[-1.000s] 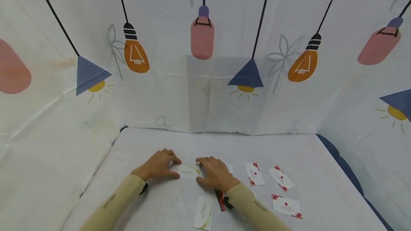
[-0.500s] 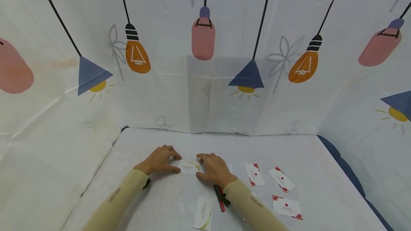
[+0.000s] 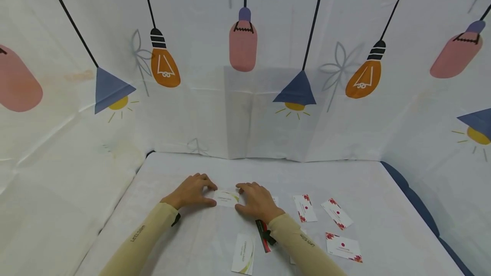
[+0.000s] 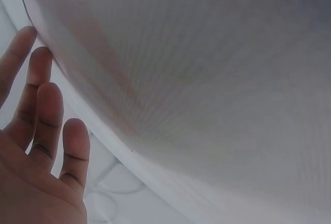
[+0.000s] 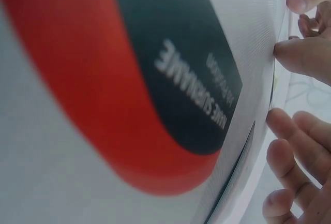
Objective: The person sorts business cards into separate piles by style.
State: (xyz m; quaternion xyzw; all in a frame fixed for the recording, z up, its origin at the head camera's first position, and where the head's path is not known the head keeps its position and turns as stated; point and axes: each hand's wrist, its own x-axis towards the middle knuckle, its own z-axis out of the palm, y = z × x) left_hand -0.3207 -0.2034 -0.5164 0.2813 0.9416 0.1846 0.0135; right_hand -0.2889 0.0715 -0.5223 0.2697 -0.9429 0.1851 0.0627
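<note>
A white business card (image 3: 227,198) with a green-yellow curve lies on the table between both hands. My left hand (image 3: 192,191) touches its left edge, thumb and index fingertip spread near the corners. At the right edge, the thumb and index fingertip of my right hand (image 3: 258,201) rest the same way. In the left wrist view, the fingers (image 4: 49,110) are relaxed, tips at the table surface. A red and black business card (image 5: 191,79) printed "NAME SURNAME" fills much of the right wrist view, lying below the right wrist.
Another green-curved card (image 3: 243,254) lies nearer the front. To the right are three white cards with red flowers: an upright one (image 3: 305,208), a slanted one (image 3: 336,214) and a front one (image 3: 343,247). The right hand and forearm partly hide further cards. A printed curtain (image 3: 199,118) stands behind the table.
Both hands and the white card between them have shifted slightly away from me, mostly during the first half second. The other cards have stayed put.
</note>
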